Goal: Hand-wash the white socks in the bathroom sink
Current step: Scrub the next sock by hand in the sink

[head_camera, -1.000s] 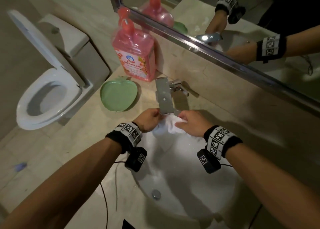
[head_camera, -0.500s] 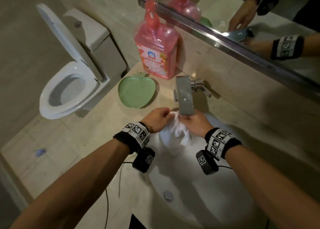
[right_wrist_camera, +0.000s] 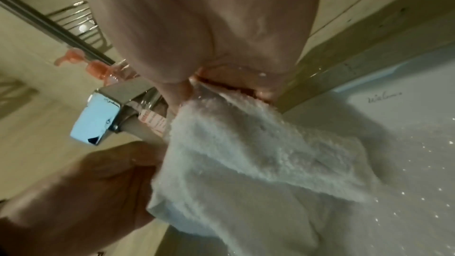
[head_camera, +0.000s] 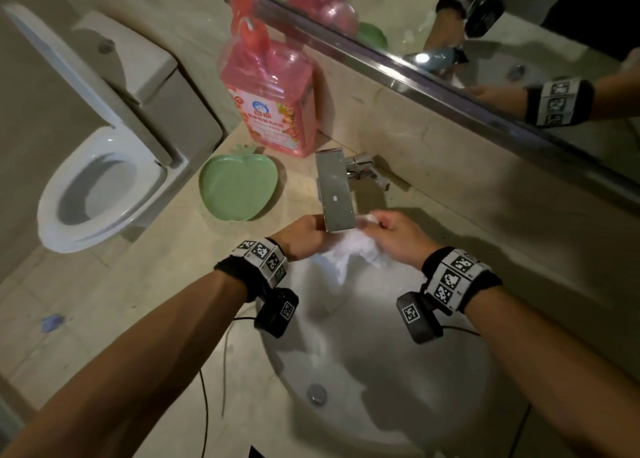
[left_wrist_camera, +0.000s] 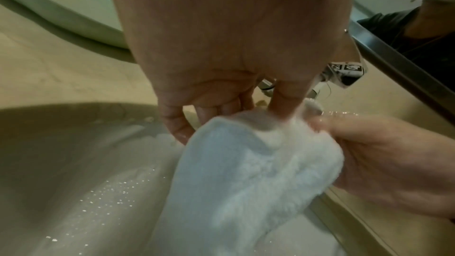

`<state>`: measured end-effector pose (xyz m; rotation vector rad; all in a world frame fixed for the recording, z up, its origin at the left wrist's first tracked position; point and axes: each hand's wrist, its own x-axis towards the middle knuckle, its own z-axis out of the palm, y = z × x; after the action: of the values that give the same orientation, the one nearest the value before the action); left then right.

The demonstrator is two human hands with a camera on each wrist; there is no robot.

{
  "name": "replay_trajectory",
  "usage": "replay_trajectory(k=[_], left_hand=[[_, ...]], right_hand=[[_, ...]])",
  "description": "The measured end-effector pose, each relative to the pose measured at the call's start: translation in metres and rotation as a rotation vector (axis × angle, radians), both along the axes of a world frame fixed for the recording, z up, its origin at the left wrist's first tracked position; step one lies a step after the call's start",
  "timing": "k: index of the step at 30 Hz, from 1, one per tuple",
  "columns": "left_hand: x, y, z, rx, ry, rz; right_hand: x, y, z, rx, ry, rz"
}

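Both hands hold one white sock [head_camera: 349,250] just under the spout of the chrome faucet [head_camera: 335,194], above the back of the white sink [head_camera: 398,405]. The left hand [head_camera: 303,234] pinches the sock's upper edge between thumb and curled fingers [left_wrist_camera: 177,124], and the right hand [head_camera: 398,238] grips the same bunched top from the other side, its fingers [right_wrist_camera: 236,83] pressed together over the fabric. The sock lies between the two sets of fingertips and hangs down from them; its long axis runs from the spout toward the drain [head_camera: 317,393], free end pointing down into the basin and toward the person. Neither hand is clearly nearer; they meet at the gathered end, nearly touching. Whether water is running cannot be told, though droplets speckle the basin. The likely next move, rubbing or wringing, depends on the hands working against each other across that short gathered span while the tail dangles free. A pink detergent bottle [head_camera: 273,94] and a green apple-shaped dish [head_camera: 239,187] stand beyond the left hand's fingertips.
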<state>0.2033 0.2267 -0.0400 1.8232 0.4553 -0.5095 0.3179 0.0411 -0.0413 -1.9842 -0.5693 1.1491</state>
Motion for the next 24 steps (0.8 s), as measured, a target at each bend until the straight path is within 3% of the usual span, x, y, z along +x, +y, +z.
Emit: replay_trajectory(k=[5,10,14,17,20,22,24], left_hand=[[-0.009,0.013,0.001,0.117,0.006,0.081],[-0.021,0.026,0.002,0.15,0.012,0.153],[-0.03,0.025,-0.01,0.161,0.046,0.122],[-0.024,0.011,-0.008,0.137,-0.031,0.064],[-0.009,-0.002,-0.008,0.078,-0.041,-0.005],[-0.003,-0.007,-0.01,0.054,-0.032,0.005],[-0.001,-0.01,-0.014,0.023,-0.036,0.051]], right_hand=[[-0.016,0.021,-0.006,0.015,0.045,0.094],[-0.027,0.045,-0.006,0.113,0.171,-0.142],[-0.021,0.04,-0.01,-0.046,-0.052,-0.153],[-0.019,0.027,-0.004,-0.003,0.078,-0.008],[-0.023,0.015,0.0,-0.031,-0.086,0.157],[-0.024,0.009,-0.003,-0.033,-0.164,0.098],[-0.022,0.004,-0.001,0.019,-0.089,-0.049]])
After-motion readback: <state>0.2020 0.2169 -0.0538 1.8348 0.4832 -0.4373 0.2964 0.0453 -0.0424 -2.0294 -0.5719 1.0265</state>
